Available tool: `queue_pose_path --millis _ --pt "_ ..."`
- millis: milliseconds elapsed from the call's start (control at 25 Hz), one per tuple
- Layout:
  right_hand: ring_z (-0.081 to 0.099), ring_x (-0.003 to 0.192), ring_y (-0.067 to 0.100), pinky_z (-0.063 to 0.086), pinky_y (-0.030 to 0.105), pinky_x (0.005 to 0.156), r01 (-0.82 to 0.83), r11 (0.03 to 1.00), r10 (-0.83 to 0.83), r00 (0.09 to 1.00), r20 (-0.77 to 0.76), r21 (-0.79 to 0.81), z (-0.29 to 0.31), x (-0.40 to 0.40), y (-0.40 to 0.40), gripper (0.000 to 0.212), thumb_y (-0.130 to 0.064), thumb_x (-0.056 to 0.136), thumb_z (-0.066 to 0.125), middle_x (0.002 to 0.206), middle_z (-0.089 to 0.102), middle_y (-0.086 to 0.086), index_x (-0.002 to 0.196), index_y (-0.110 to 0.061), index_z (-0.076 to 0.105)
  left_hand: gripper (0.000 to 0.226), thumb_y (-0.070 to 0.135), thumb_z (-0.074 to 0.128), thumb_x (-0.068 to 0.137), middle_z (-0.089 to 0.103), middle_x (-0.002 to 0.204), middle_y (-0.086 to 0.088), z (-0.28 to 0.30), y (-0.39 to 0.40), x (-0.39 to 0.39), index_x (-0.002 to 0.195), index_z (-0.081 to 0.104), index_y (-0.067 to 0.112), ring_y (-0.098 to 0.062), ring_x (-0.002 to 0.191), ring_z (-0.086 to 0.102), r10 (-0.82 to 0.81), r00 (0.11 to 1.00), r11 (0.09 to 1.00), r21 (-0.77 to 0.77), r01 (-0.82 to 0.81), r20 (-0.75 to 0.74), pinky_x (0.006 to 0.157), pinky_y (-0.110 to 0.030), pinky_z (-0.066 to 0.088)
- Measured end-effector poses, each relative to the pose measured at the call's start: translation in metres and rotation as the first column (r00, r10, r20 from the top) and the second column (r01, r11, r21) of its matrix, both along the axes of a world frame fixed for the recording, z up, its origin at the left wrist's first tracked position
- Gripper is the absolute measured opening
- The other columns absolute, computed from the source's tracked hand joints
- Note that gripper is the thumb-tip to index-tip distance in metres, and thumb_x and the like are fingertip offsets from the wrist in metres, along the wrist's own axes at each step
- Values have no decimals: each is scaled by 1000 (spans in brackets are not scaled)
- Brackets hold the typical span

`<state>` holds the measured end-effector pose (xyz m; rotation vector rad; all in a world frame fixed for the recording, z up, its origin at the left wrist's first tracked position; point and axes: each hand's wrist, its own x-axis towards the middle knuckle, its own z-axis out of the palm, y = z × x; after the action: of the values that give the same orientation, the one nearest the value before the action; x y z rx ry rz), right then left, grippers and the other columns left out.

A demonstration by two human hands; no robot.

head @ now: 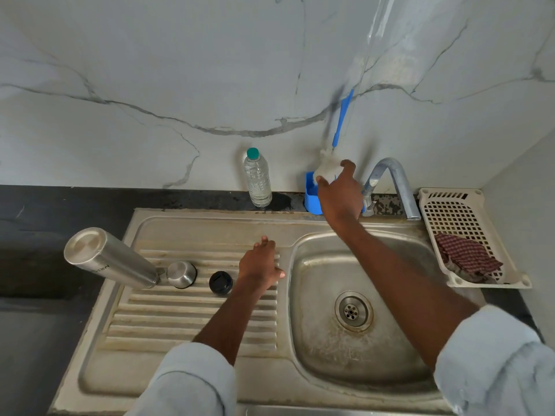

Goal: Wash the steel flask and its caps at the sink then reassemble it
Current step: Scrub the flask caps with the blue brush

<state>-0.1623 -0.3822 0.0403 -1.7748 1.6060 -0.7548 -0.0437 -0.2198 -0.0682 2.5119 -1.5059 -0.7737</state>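
Observation:
The steel flask [111,259] stands mouth down at the left edge of the ribbed drainboard [192,313], its base toward me. Beside it sit the steel outer cap [181,274] and the black inner cap [220,282]. My left hand [259,265] hovers with straight fingers just right of the black cap, touching neither cap. My right hand [339,193] reaches to the back wall, thumb and fingers curled round the white bristle head of a blue-handled bottle brush [327,163], which stands in a blue holder [310,199]. The brush is blurred.
The sink basin [390,265] lies under my right forearm, with the tap [390,181] behind it and no water running. A plastic water bottle [257,178] stands at the wall. A cream basket [426,199] with a checked cloth [467,255] sits at the right.

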Motion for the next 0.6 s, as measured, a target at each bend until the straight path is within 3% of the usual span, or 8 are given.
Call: queue_pose_path --millis 120,200,280,360,440,520,600 --pt "67 108 26 51 40 82 33 999 -32 998 52 -14 -12 -14 46 57 -28 97 65 126 68 4 145 -24 34 45 35 74 94 65 136 -1 9 13 5 135 59 20 -23 124 61 98 978 971 -199 -135 -185 102 -35 48" --pt "67 111 28 51 43 85 69 998 -69 995 66 3 -26 -25 70 61 -28 96 65 131 65 5 146 -23 31 42 29 68 100 63 139 1 15 34 0 139 59 20 -20 131 56 121 979 904 -390 -177 -163 110 -31 41" --pt "66 116 31 50 43 87 63 997 -65 996 56 46 -36 -34 86 67 -33 97 66 140 60 7 150 -23 26 43 26 67 101 60 143 4 20 57 -11 142 58 19 -14 136 52 183 952 802 -524 -288 -243 116 -31 39" --pt "62 126 33 52 49 94 -11 998 8 999 47 68 -36 -35 93 87 -45 94 71 157 46 7 158 -24 15 49 27 71 100 57 146 8 23 71 -25 146 56 21 -6 137 50 267 872 700 -540 -468 -409 116 -29 39" --pt "57 130 35 51 53 97 -68 995 65 997 53 70 -30 -25 85 104 -52 89 75 162 37 8 162 -26 6 58 28 75 97 57 147 7 23 73 -34 149 52 23 -2 136 51 273 792 671 -482 -563 -545 114 -30 41" --pt "58 128 37 50 50 94 -18 998 13 997 77 63 -20 -12 62 93 -47 94 72 155 45 10 162 -27 12 57 27 75 97 62 141 6 20 75 -41 149 52 23 9 123 57 276 780 682 -457 -571 -562 107 -26 47" --pt "62 123 35 49 46 92 30 999 -32 998 53 43 -12 -5 36 60 -44 102 59 143 57 9 155 -26 35 51 23 72 99 65 134 6 22 80 -47 146 53 21 21 104 59 295 783 692 -442 -571 -548 89 -8 47"
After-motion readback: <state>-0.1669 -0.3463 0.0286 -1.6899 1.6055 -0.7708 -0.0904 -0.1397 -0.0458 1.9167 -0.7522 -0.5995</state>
